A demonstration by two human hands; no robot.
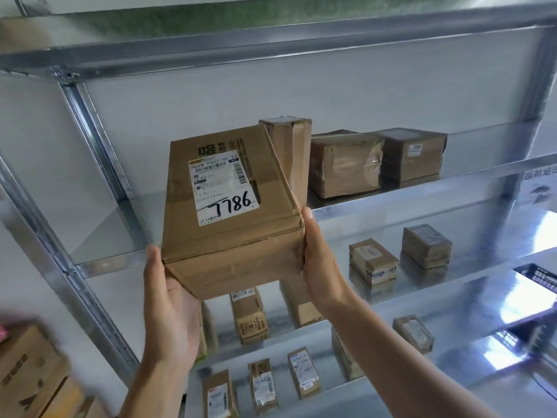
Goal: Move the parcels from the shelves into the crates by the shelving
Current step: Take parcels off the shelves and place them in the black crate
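Note:
A brown cardboard parcel (232,206) with a white label marked "7786" is held up in front of the upper shelf (376,203), tilted with its label facing me. My left hand (168,306) grips its lower left corner from below. My right hand (319,260) presses against its right side. Behind it on the upper shelf stand a tall narrow parcel (294,152) and two wider taped boxes (345,164) (413,156). Several smaller parcels (372,262) sit on the lower shelves.
The metal shelving has a grey upright (99,140) at left and a beam (271,43) overhead. Cardboard boxes (33,372) lie at the lower left. The corner of a dark crate (539,277) shows at the right edge.

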